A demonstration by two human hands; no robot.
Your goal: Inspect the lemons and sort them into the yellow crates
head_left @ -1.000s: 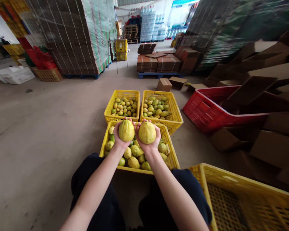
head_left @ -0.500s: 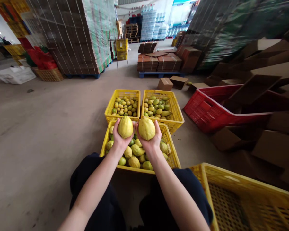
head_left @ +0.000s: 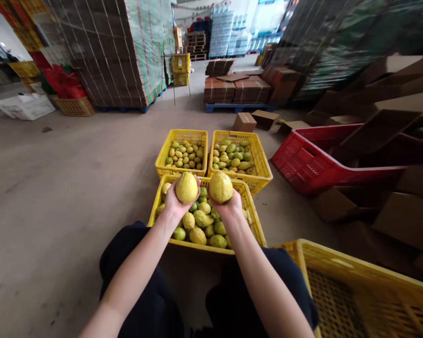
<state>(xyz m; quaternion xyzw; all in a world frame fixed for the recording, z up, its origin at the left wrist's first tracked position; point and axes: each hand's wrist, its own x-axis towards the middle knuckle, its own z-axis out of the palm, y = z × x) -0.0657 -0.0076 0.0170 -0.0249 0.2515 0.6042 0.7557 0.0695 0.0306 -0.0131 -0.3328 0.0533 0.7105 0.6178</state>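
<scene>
My left hand (head_left: 178,199) is cupped round a yellow-green papaya-like fruit (head_left: 186,188), ribbed and narrower at its top. In my right hand (head_left: 229,204) rests a second papaya-like fruit (head_left: 221,187), rounder and paler yellow, its lower side hidden by the palm. Both hands hover side by side, a small gap between them, above the near yellow crate (head_left: 200,247). That crate holds many similar fruits (head_left: 198,235), some yellow, some green. Behind it stand a back left yellow crate (head_left: 164,164) and a back right yellow crate (head_left: 264,164), each with smaller-looking fruits inside.
By my right knee stands another yellow crate (head_left: 356,265). A red crate (head_left: 296,164) with cardboard sits to the right, beside a heap of cartons (head_left: 402,225). Farther back are a pallet of flattened boxes (head_left: 236,89), small cartons (head_left: 245,122) and tall wrapped stacks (head_left: 102,51).
My hands have drawn slightly apart, each still holding its fruit. The right-hand fruit has turned a little, and my right fingers now show less around it. The view has shifted slightly.
</scene>
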